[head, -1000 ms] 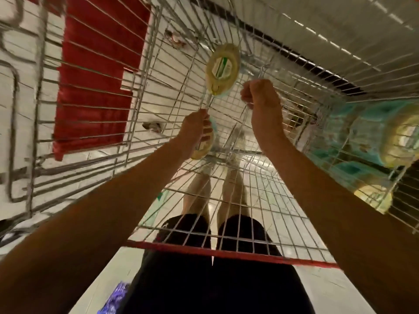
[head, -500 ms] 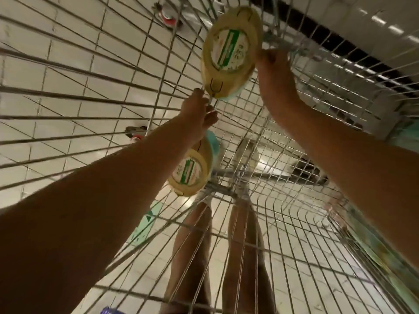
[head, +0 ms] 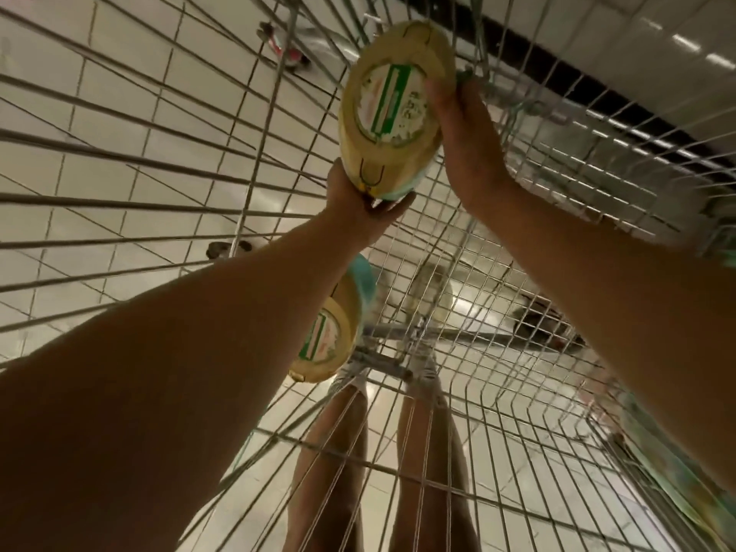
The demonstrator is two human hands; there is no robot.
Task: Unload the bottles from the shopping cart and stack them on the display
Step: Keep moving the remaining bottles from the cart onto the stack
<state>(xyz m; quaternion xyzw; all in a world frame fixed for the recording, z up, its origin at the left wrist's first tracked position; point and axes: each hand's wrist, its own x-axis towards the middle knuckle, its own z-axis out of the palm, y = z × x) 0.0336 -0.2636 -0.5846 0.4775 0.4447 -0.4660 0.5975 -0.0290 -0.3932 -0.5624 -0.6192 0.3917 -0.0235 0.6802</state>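
Observation:
I look straight down into the wire shopping cart point(head: 517, 412). A yellow bottle point(head: 392, 109) with a green and white label and a teal part lies at the cart's far end. My left hand point(head: 358, 201) cups its near end from below, fingers curled round it. My right hand point(head: 466, 141) holds its right side, fingers round the body. A second yellow bottle point(head: 330, 336) of the same kind lies on the cart floor, half hidden behind my left forearm.
The cart's wire walls rise on the left and right. Under the mesh are the pale tiled floor, the person's legs point(head: 430, 472) and a red cart wheel point(head: 290, 53). Teal packs point(head: 685, 472) show blurred at the right edge.
The camera has dipped deeper into the cart. My left hand left the near bottle and reached the far one; both hands now hold the far bottle.

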